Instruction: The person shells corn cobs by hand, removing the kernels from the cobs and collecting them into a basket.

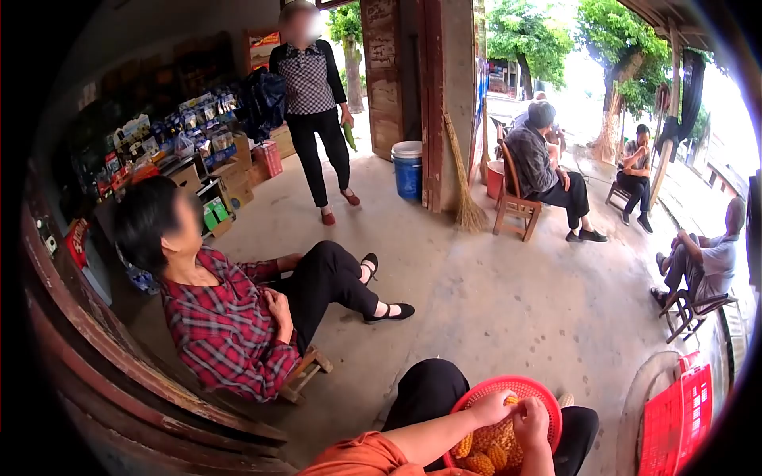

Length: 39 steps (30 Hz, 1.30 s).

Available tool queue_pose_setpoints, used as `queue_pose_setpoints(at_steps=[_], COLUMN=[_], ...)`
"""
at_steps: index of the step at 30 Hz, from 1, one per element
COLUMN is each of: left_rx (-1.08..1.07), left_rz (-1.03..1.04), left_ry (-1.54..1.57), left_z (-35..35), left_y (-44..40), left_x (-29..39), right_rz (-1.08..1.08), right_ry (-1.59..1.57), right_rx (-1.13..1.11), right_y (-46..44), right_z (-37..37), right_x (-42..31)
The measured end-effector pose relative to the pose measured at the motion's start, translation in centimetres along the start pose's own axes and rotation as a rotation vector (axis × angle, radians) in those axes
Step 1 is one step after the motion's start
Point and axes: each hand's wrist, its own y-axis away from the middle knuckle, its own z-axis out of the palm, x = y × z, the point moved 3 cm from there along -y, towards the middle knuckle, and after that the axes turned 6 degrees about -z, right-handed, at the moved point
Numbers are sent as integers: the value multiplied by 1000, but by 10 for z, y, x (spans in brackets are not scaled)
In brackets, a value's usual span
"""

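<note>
At the bottom of the head view, a round red basket (548, 390) rests on my lap between dark-trousered knees. Yellow corn cobs (479, 462) and loose kernels (498, 435) lie inside it. My left hand (492, 409) and my right hand (530, 422) meet over the basket's far part, both closed around a yellow corn cob (510, 401). Only a small piece of that cob shows between the fingers. A pale cob (566, 401) shows just beyond the basket's right rim.
A person in a plaid shirt (230, 325) sits at the left; another stands by the doorway (305, 87). A red crate (676, 420) is at the right. Farther back are a broom (467, 190), a blue bucket (408, 176) and several seated people.
</note>
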Motion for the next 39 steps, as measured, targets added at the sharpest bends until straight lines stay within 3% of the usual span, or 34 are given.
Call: queue_pose_setpoints(at_steps=[3, 7, 9, 11, 13, 16, 22, 39], left_rx=[-3, 33, 39, -74, -148, -202, -275, -256], left_rz=[-35, 14, 41, 51, 23, 85, -30, 60], left_ry=[7, 69, 74, 237, 246, 347, 526, 326], left_z=[0, 0, 0, -1, 1, 8, 9, 10], left_y=[0, -6, -3, 4, 7, 7, 10, 14], left_x=[1, -10, -4, 10, 15, 12, 18, 21], right_rz=[155, 62, 284, 318, 636, 600, 648, 712], right_ry=[-136, -89, -225, -308, -770, -737, -760, -697], right_rx=[4, -85, 99, 90, 31, -32, -46, -12], right_y=[9, 11, 12, 20, 23, 30, 30, 34], right_z=[2, -7, -10, -3, 0, 9, -6, 4], right_x=[9, 15, 22, 38, 33, 45, 32, 37])
